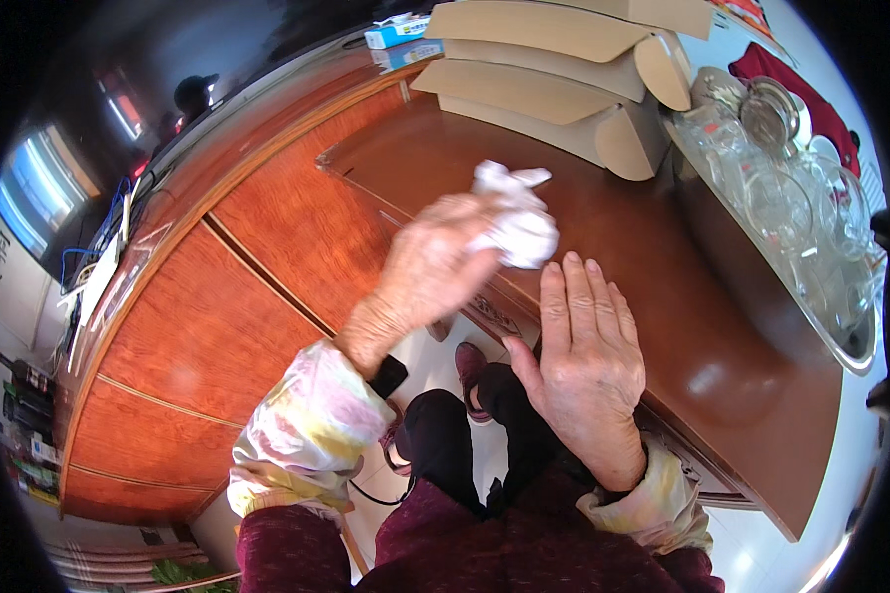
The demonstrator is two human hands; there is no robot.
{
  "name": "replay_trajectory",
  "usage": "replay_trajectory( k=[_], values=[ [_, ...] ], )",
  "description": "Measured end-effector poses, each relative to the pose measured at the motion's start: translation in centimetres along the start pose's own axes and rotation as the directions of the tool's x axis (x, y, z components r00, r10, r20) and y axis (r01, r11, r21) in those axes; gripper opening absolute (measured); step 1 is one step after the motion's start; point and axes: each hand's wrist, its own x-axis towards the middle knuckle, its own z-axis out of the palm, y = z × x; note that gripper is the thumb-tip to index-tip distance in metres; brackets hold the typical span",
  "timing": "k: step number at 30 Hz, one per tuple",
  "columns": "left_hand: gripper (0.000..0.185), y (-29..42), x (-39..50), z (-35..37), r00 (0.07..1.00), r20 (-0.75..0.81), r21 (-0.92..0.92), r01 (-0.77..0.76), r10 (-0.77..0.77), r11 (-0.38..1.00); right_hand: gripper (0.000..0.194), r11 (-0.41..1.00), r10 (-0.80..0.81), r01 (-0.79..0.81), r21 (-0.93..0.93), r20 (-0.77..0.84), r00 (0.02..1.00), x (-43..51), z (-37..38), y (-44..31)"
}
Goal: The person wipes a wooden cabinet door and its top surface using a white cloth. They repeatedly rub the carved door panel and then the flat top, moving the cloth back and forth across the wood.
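Observation:
In the head view my left hand grips a crumpled white cloth or wad of tissue over the brown wooden table. The hand is slightly blurred, and its palm side is hidden. My right hand lies with straight fingers at the table's near edge, back of the hand up and thumb spread away. Nothing shows in it. Whether its palm rests on the wood or hovers just above, I cannot tell.
Folded cardboard boxes are stacked at the table's back. A metal tray on the right holds glass cups and a lidded metal vessel. To the left stands a wooden cabinet with cables and a blue-white box on top.

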Motion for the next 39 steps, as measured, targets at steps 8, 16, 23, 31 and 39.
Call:
replay_trajectory(
  k=[8, 16, 23, 31, 39],
  values=[
    [0.049, -6.1, 1.7, -2.6, 0.891, -0.016, 0.367, 0.427, -0.453, 0.827, 0.068, 0.999, 0.032, -0.031, 0.019, -0.017, 0.999, 0.0, 0.2, -0.2],
    [0.032, 0.1, 3.6, -2.4, 0.716, 0.076, -0.812, 0.449, -0.694, 0.374, 0.067, 1.0, 0.024, -0.024, 0.015, -0.015, 1.0, -0.1, 0.4, 0.0],
    [0.053, -3.9, 5.0, -3.4, 0.49, -0.101, -0.588, 0.673, -0.866, 0.45, 0.066, 1.0, 0.014, -0.013, 0.02, -0.019, 1.0, -0.2, 0.4, 0.0],
    [0.065, -4.5, 4.8, 0.0, 0.864, 0.28, 0.337, 0.32, -0.418, 0.885, 0.068, 0.999, 0.029, -0.027, 0.041, -0.043, 0.999, -0.1, 0.6, -0.2],
    [0.051, -0.5, 6.3, 1.7, 0.893, 0.451, -0.039, 0.039, -0.017, 0.998, 0.07, 0.999, 0.028, -0.028, 0.039, -0.02, 0.999, -0.1, 0.6, 0.0]
  ],
)
